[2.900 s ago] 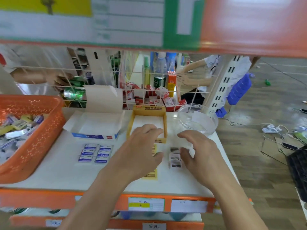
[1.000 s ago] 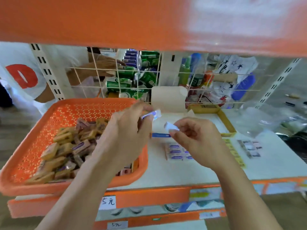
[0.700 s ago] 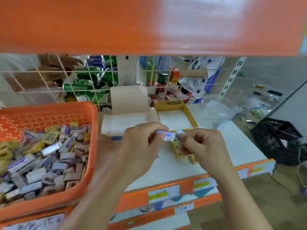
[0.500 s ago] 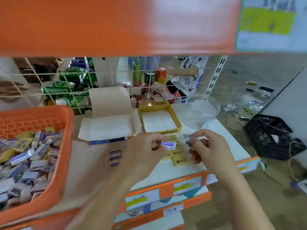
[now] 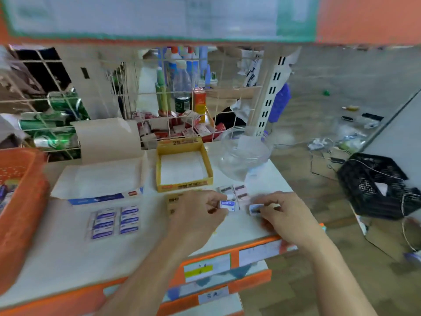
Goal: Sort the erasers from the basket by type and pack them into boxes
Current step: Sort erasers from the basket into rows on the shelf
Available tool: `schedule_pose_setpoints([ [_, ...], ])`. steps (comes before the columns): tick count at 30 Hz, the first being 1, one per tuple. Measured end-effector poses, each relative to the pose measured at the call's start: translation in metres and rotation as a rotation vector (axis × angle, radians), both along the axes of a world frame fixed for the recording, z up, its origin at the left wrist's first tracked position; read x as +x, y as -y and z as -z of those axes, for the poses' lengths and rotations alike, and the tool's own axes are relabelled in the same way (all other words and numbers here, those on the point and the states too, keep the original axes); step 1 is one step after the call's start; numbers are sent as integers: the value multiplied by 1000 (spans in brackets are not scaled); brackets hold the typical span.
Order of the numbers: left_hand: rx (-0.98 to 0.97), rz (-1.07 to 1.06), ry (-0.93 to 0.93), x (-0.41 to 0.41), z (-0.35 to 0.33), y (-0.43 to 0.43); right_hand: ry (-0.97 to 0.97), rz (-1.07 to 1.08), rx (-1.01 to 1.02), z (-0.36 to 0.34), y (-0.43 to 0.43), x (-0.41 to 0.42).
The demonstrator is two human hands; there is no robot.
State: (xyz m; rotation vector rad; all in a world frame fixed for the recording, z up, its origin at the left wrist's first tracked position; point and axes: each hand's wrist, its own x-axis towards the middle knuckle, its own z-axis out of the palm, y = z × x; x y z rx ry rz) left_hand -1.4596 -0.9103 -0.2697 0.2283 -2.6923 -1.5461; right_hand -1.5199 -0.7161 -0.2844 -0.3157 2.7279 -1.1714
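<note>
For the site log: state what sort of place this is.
Probably a shop, or a mock-up of one: an orange display shelf with price labels on its front edge, a wire grid backing it, and green cans and bottles stocked behind.

6 blue-labelled erasers (image 5: 129, 220) in a grid, 1 white box (image 5: 100, 179), 1 yellow box (image 5: 185, 185), 1 orange basket (image 5: 27, 190), 1 clear bowl (image 5: 245, 153).

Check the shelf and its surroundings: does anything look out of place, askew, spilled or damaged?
On the shelf nothing stands out: the blue-labelled erasers lie in neat rows. The floor to the right is the odd part: a black crate appears tipped askew among cardboard and scattered litter.
</note>
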Motion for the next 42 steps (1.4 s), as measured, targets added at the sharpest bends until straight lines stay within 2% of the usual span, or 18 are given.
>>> schedule_pose_setpoints([
  [4,-36,-50,20,-4,6,-3,-3,-65,78,-4,0,-5],
  [10,24,-89,41,1,3,2,-33,-79,33,-3,6,-4],
  [21,-17,-113,1,7,-6,17,-41,-90,10,-5,16,-3],
  [25,19,-121,30,11,-4,28,-167,-75,29,-10,26,2],
  [28,53,-125,42,20,-4,41,-240,-166,-19,-21,48,10],
  [31,66,-132,41,35,-4,59,-203,-350,-30,-30,84,23],
  [39,223,-239,-4,82,-4,113,-245,-602,93,-31,164,49],
  [42,51,-260,38,96,1,128,-224,-632,165,-28,180,57],
])
